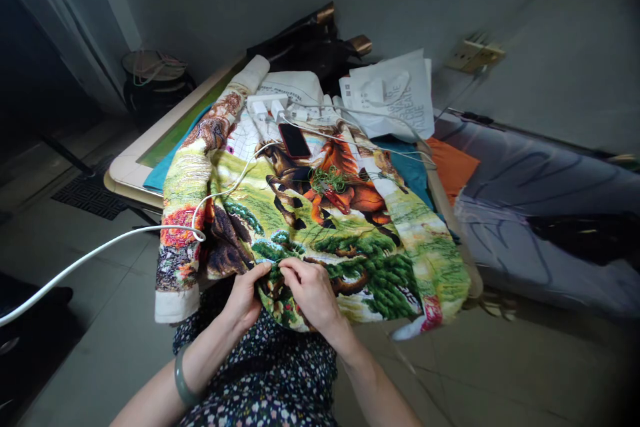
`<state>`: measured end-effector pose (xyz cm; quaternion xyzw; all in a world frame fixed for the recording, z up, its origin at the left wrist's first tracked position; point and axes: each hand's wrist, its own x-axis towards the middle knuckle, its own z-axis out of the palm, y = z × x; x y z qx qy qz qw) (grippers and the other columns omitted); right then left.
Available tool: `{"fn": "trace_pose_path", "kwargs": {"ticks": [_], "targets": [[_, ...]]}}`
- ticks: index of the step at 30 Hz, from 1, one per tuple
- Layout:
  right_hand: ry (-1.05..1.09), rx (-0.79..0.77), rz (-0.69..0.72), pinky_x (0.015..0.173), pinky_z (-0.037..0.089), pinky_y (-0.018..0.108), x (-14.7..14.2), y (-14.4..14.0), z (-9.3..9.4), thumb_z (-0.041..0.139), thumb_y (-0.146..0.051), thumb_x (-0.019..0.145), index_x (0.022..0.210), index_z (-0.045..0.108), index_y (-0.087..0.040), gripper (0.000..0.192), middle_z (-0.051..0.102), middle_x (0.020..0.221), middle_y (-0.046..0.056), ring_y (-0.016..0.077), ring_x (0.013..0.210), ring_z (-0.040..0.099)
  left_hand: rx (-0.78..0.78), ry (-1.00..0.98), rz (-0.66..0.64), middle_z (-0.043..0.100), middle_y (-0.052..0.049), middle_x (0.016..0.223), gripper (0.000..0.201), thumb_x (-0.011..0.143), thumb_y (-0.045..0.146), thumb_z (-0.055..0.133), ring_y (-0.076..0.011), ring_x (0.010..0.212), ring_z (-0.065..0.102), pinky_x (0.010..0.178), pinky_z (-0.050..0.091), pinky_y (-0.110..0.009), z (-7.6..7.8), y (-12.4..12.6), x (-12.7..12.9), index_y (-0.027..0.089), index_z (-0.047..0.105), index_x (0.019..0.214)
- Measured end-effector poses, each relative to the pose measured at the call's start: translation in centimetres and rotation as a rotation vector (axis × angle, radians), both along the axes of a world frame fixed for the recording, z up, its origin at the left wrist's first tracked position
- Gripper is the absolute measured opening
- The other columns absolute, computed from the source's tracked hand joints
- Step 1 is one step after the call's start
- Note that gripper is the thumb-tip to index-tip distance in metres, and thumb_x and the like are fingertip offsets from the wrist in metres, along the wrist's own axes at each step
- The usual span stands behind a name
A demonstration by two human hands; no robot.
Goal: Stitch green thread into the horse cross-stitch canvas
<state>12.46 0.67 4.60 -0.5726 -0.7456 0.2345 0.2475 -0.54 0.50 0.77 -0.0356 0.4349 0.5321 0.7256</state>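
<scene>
The near edge of the embroidery (320,227) is pinched between the left hand (246,297) and right hand (313,290). The cloth is best kept taut, and the white cable (150,230) kept clear.

Head-worn view, forward and down
</scene>
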Motion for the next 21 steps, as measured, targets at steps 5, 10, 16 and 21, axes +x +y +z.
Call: {"fn": "trace_pose_path", "kwargs": {"ticks": [5, 10, 16, 21], "targets": [[0.066, -0.001, 0.061, 0.063, 0.041, 0.022, 0.4, 0.4, -0.2, 0.055, -0.012, 0.089, 0.086, 0.070, -0.019, 0.018, 0.072, 0.072, 0.001, 0.0142, 0.061, 0.063, -0.001, -0.004, -0.010, 0.072, -0.002, 0.063, 0.022, 0.047, 0.016, 0.085, -0.0131, 0.059, 0.062, 0.062, 0.052, -0.026, 0.0, 0.1, 0.0, 0.011, 0.073, 0.066], [0.072, 0.007, 0.096, 0.063, 0.041, 0.022, 0.6, 1.0, -0.4, 0.056, -0.012, 0.089, 0.083, 0.069, -0.019, 0.016, 0.070, 0.069, 0.000, 0.0137, 0.060, 0.062, 0.003, 0.013, -0.010, 0.072, -0.002, 0.063, 0.022, 0.047, 0.016, 0.085, -0.0131, 0.060, 0.061, 0.063, 0.051, -0.026, -0.2, 0.1, 0.0, 0.010, 0.073, 0.065], [-0.192, -0.018, 0.072, 0.060, 0.039, 0.023, -0.5, 0.4, -0.2, 0.047, -0.009, 0.091, 0.103, 0.060, -0.017, 0.019, 0.068, 0.070, 0.001, 0.0169, 0.063, 0.064, 0.028, 0.027, -0.013, 0.071, -0.002, 0.065, 0.020, 0.050, 0.016, 0.083, -0.0132, 0.062, 0.061, 0.065, 0.049, -0.026, -0.3, -0.1, 0.0, 0.011, 0.074, 0.067], [-0.397, 0.024, 0.109, 0.066, 0.043, 0.025, -2.4, 0.1, 0.3, 0.048, -0.007, 0.092, 0.104, 0.058, -0.019, 0.020, 0.069, 0.087, 0.005, 0.0200, 0.080, 0.066, 0.075, 0.017, -0.009, 0.068, 0.000, 0.060, 0.016, 0.047, 0.012, 0.078, -0.0116, 0.057, 0.056, 0.063, 0.047, -0.026, -0.2, -0.3, 0.0, 0.013, 0.072, 0.062]]}}
